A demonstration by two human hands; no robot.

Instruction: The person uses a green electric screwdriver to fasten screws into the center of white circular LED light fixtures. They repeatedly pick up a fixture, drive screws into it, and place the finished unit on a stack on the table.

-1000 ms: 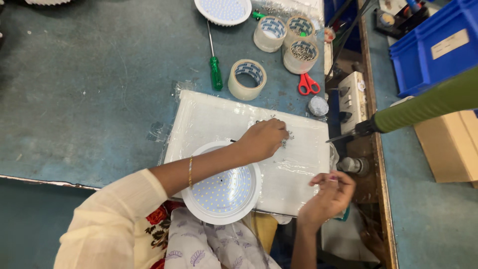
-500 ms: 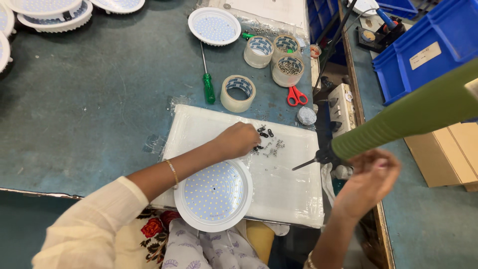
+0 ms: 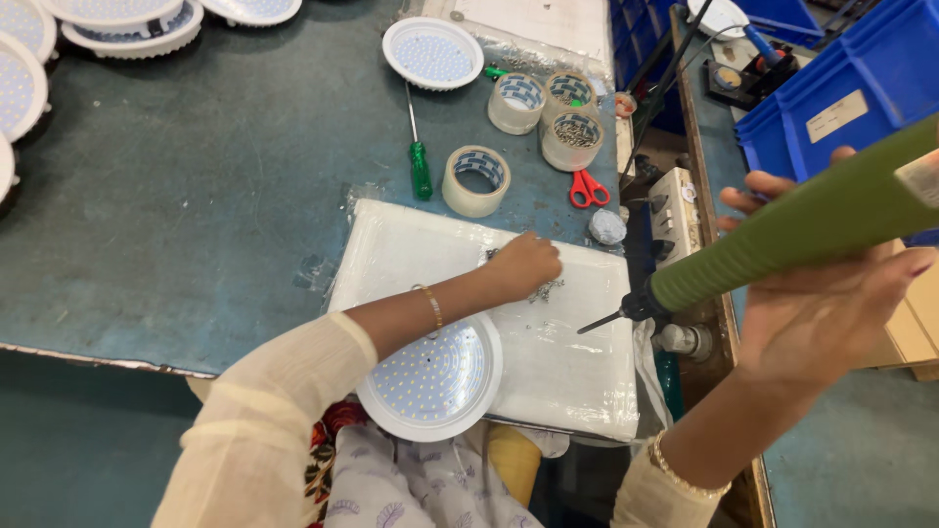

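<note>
Your tabletop [image 3: 196, 215] carries a white plastic-wrapped pad [image 3: 548, 362] at its near edge, and on the pad's near left corner sits a round white LED light panel [image 3: 435, 376] that overhangs toward your lap. Your right hand [image 3: 831, 284] has its grip closed around the green powered screwdriver [image 3: 782, 235], held raised with the bit pointing down-left over the pad's right side. Your left hand [image 3: 523, 266] rests curled over a small heap of screws [image 3: 546, 289] on the pad; whether the grip has closed on one cannot be told. Risk, as judged: the bit hangs near the left hand, so a swing inward could strike the fingers; the overhanging panel could tip off if pressed near its rim. Open room lies left of the pad; behind it stand a tape roll [image 3: 476, 180], a green-handled screwdriver [image 3: 421, 166] and red scissors [image 3: 588, 188]. Right of the pad is crowded.
</note>
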